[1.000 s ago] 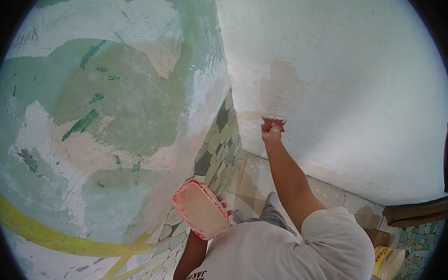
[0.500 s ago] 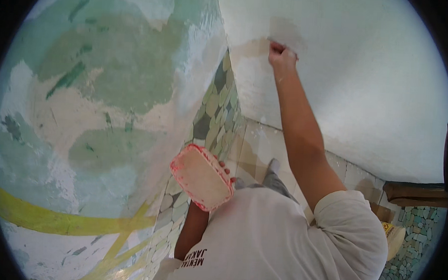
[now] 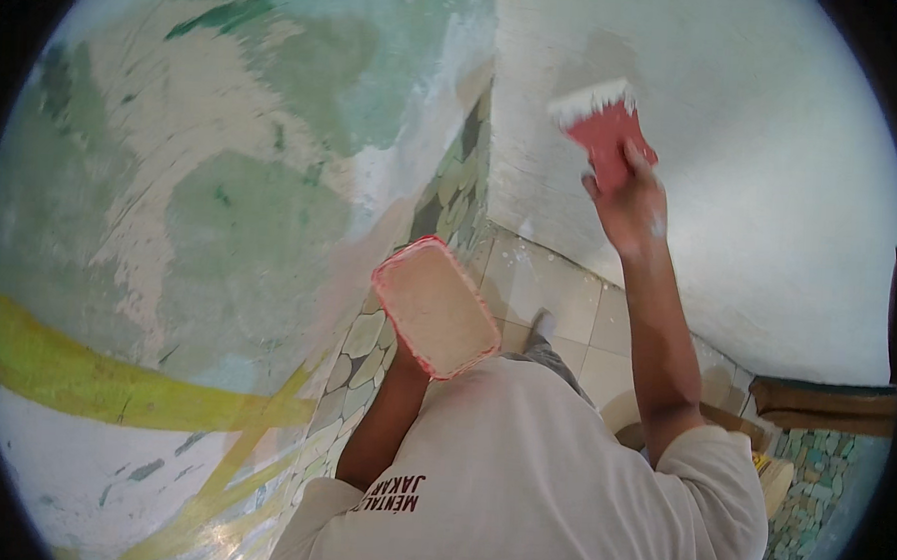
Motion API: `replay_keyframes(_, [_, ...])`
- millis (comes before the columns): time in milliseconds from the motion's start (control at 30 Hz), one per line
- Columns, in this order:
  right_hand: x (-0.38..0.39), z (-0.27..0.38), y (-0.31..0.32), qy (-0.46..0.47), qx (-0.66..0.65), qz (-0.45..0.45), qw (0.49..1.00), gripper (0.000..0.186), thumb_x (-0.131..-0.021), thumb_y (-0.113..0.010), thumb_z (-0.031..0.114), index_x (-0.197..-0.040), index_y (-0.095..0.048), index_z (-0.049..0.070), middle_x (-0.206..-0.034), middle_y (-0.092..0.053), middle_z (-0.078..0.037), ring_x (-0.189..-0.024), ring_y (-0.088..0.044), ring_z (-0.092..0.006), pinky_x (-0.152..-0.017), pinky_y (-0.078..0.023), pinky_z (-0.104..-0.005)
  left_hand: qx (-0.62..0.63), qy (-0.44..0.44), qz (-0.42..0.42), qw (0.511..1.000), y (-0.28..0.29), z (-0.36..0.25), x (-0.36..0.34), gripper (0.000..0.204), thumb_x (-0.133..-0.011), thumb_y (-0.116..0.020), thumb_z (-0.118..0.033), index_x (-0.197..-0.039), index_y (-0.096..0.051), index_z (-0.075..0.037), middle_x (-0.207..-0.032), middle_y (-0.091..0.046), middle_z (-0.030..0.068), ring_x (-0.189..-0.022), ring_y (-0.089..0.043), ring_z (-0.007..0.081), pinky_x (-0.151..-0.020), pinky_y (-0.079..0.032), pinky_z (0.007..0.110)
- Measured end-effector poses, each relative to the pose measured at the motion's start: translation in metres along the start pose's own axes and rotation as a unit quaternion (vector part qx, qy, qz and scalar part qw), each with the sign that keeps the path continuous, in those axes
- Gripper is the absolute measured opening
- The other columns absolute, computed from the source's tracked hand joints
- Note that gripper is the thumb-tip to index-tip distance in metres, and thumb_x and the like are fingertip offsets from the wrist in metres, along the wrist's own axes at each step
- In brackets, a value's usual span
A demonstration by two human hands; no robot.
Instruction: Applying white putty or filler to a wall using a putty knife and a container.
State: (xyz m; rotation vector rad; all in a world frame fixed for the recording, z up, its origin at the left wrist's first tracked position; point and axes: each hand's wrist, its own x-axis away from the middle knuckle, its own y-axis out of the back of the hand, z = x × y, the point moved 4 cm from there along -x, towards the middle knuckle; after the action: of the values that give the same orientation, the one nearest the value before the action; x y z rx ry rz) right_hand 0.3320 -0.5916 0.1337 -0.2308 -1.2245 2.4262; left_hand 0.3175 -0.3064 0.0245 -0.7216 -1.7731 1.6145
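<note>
My right hand [image 3: 632,203] grips a red plastic putty scraper [image 3: 607,142], its broad edge coated with white paste. Hand and scraper are in front of the white wall [image 3: 753,193], below a greyish damp-looking patch [image 3: 598,61]. Close to my chest, a rectangular plastic tub [image 3: 437,308] with a smeared red rim and a pale beige inside rests on my left hand. The tub hides the fingers of that hand; only my left forearm [image 3: 377,417] shows beneath it.
A patchy green and beige wall [image 3: 262,202] with a yellow band [image 3: 143,392] rises at the left. Pebble-patterned tiling [image 3: 452,200] runs along its foot. Below are pale floor tiles [image 3: 607,312], my foot [image 3: 544,324], and a brown wooden piece [image 3: 823,404] at the right.
My right hand has come back from the wall, down and to the right, and the scraper's red face now shows. The tub has shifted up and right, covering the left fingers seen earlier.
</note>
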Motion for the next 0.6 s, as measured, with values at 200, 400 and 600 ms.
replay_keyframes(200, [0.091, -0.015, -0.044, -0.075, 0.261, 0.083, 0.959, 0.026, -0.086, -0.061, 0.008, -0.11, -0.058, 0.001, -0.105, -0.063, -0.005, -0.094, -0.059, -0.0145, -0.08, -0.046, -0.0305, -0.141, -0.057, 0.008, 0.988, 0.015, -0.011, -0.023, 0.06, -0.091, -0.037, -0.055, -0.133, -0.038, -0.014, -0.127, -0.049, 0.0098, -0.116, -0.049, 0.0278, -0.095, -0.04, 0.049])
replay_keyframes(400, [0.118, -0.024, -0.093, -0.038, 0.576, 0.187, 0.795, 0.018, -0.084, -0.061, 0.002, -0.101, -0.06, -0.003, -0.085, -0.063, -0.011, -0.075, -0.058, -0.0149, -0.07, -0.046, -0.0273, -0.097, -0.079, 0.037, 0.991, 0.012, -0.005, -0.034, 0.062, -0.092, -0.03, -0.057, -0.136, -0.035, -0.014, -0.133, -0.044, 0.0069, -0.124, -0.042, 0.0226, -0.102, -0.035, 0.044])
replay_keyframes(600, [0.122, -0.046, -0.096, 0.03, 0.709, 0.218, 0.67, 0.016, -0.08, -0.06, 0.001, -0.096, -0.06, -0.003, -0.079, -0.06, -0.02, -0.065, -0.057, -0.0312, -0.061, -0.047, -0.0348, -0.046, -0.06, 0.084, 0.994, 0.005, -0.001, -0.034, 0.081, -0.083, -0.023, -0.074, -0.136, -0.035, -0.014, -0.134, -0.044, 0.0066, -0.122, -0.043, 0.0251, -0.103, -0.034, 0.045])
